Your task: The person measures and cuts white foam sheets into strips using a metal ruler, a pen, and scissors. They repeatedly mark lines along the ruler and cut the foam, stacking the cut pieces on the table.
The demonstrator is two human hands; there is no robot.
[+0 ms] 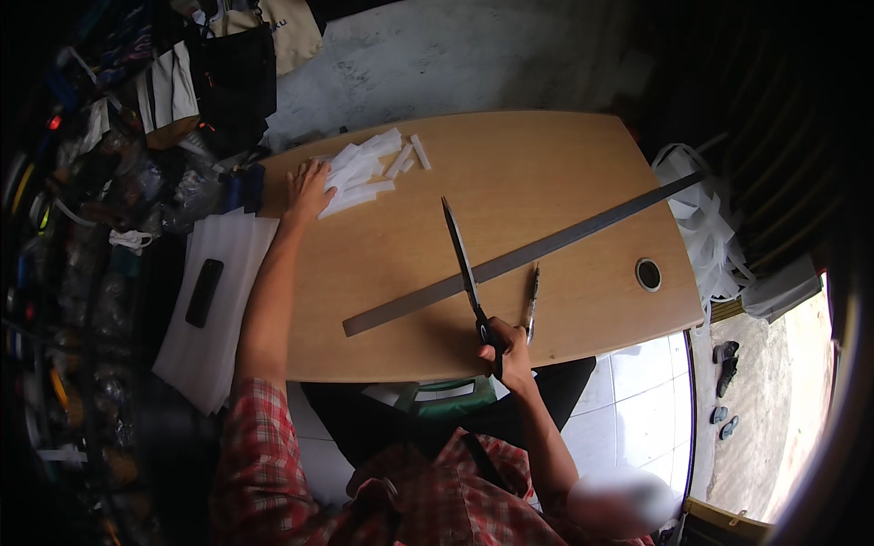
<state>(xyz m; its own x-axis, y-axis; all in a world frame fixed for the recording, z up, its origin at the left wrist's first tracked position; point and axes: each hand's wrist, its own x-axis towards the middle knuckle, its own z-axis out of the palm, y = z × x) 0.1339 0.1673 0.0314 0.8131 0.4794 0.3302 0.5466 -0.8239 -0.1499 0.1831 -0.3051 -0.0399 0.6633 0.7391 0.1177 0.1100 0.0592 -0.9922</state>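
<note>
My right hand (513, 357) grips a pair of scissors (466, 259) with black handles near the table's front edge. Its long dark blades point up and away, and they look closed together. At the far left of the table, my left hand (309, 189) lies with fingers stretched out on the edge of a pile of white strips (355, 168). A few short white pieces (408, 156) lie just right of that pile. A long metal ruler (546, 247) runs diagonally across the table behind the scissors. Beside my right hand is a slim pointed tool (533, 296), its kind unclear.
The wooden table (510, 155) has a round hole with a metal rim (647, 274) at right. White sheets (214, 309) with a black phone (204, 293) on top stand out at its left. Curled white strips (706, 227) hang beyond the right edge. Bags (238, 77) crowd the far left.
</note>
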